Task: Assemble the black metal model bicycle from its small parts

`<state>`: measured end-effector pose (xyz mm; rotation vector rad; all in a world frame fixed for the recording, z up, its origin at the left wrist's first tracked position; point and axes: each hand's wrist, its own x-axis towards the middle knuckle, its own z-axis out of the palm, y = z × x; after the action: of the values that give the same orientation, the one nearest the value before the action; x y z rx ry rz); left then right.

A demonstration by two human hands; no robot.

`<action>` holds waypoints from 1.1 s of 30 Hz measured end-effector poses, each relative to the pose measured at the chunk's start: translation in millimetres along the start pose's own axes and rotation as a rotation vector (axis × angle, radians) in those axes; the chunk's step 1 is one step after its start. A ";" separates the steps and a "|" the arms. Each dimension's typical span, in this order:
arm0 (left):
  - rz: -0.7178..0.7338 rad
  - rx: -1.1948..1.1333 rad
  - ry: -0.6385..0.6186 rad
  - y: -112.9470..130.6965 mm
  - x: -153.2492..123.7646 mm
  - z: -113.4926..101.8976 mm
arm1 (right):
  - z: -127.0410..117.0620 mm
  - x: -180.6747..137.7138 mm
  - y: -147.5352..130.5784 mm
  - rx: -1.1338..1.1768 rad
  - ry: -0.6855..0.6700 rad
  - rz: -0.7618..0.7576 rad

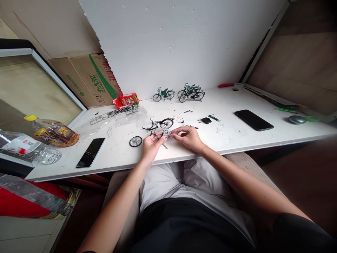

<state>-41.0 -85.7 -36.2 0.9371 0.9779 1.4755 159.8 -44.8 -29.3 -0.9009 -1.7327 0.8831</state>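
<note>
A small black model bicycle frame (160, 127), partly built with one wheel on it, is held just above the white table (237, 138). My left hand (151, 144) grips its lower frame from below, fingers curled round it. My right hand (188, 137) pinches a small part at the round chainwheel near the frame's middle; the part is too small to name. A loose black wheel (135, 141) lies flat on the table to the left of my left hand.
Two finished green model bicycles (164, 94) (191, 92) stand at the back. Small parts (206, 120) lie right of the frame. Phones lie at left (91, 152) and right (253, 119). A red packet (125, 100), wire parts, bottles (52, 131) and a cardboard box (89, 79) are left.
</note>
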 end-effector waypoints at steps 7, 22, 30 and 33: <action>0.009 0.032 -0.013 -0.7 -1.0 1.1 | 3.4 -0.1 -3.9 -0.021 -0.058 -0.030; 0.059 0.150 -0.065 -7.8 1.2 -3.1 | 4.0 -1.9 1.4 -0.307 -0.013 -0.449; 0.111 0.207 -0.086 -9.7 -0.1 -2.4 | 2.6 1.9 2.8 -0.231 -0.027 -0.392; 0.119 0.214 -0.097 -9.0 -0.7 -2.3 | 2.3 2.1 1.7 -0.223 -0.049 -0.392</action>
<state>-39.9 -85.9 -45.5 1.2290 1.0369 1.4283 157.3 -42.5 -30.6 -0.6496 -1.9892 0.4635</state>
